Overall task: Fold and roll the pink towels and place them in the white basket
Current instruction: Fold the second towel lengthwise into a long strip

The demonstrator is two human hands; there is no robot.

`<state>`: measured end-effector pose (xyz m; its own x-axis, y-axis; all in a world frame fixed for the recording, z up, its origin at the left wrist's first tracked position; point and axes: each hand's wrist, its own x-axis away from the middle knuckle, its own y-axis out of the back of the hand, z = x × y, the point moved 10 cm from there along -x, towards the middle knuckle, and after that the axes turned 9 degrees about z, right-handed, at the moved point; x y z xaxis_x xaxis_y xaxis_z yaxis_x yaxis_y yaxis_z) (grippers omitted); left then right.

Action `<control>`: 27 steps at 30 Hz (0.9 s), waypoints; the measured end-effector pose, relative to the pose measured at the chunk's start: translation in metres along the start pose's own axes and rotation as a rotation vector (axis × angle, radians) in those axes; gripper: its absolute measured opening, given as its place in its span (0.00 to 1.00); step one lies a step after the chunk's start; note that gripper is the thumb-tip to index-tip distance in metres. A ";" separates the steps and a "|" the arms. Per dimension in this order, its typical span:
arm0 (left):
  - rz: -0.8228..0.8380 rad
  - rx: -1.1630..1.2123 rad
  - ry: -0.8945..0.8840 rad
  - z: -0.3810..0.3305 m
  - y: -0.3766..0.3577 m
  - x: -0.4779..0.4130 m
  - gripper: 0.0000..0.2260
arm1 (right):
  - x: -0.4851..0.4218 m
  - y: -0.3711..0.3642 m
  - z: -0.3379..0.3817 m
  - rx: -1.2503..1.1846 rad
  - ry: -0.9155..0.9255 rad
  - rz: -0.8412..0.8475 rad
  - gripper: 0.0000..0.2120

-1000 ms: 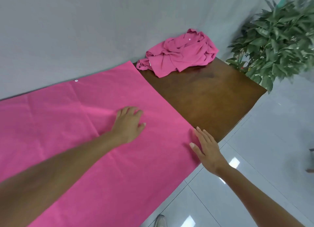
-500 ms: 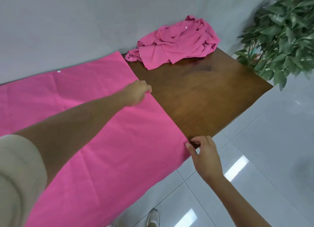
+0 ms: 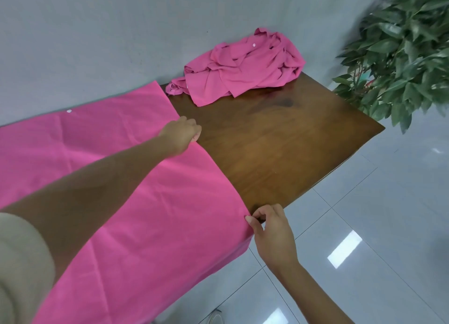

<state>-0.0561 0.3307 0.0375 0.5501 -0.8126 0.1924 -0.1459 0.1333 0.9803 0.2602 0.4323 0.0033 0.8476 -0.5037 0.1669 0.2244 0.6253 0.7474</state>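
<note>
A large pink towel (image 3: 136, 202) lies spread flat over the left part of the brown wooden table (image 3: 279, 153), its near edge hanging over the front. My left hand (image 3: 182, 134) pinches the towel's right edge about halfway back. My right hand (image 3: 269, 229) pinches the same edge at the near corner by the table's front. A crumpled heap of pink towels (image 3: 243, 66) sits at the back of the table against the wall. No white basket is in view.
A grey wall runs behind the table. A leafy green plant (image 3: 403, 49) stands off the table's right end. Glossy grey floor tiles (image 3: 364, 238) lie in front and to the right. A shoe tip (image 3: 215, 317) shows at the bottom.
My left hand left the middle of the towel and went to its right edge. My right hand, flat a second ago, now pinches the near corner. The view shifted slightly.
</note>
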 end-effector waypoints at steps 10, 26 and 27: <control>-0.051 0.033 -0.077 0.015 0.022 0.038 0.07 | 0.015 -0.004 0.013 -0.073 -0.004 0.042 0.09; -0.128 0.069 -0.241 0.055 0.040 0.159 0.06 | 0.083 -0.030 0.048 0.054 -0.095 0.039 0.08; -0.126 0.073 -0.243 0.060 0.036 0.169 0.06 | 0.089 -0.033 0.054 0.082 -0.095 0.035 0.09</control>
<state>-0.0181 0.1643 0.1025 0.3555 -0.9337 0.0437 -0.1519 -0.0116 0.9883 0.3023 0.3347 0.0280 0.8038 -0.5392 0.2512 0.1520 0.5945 0.7896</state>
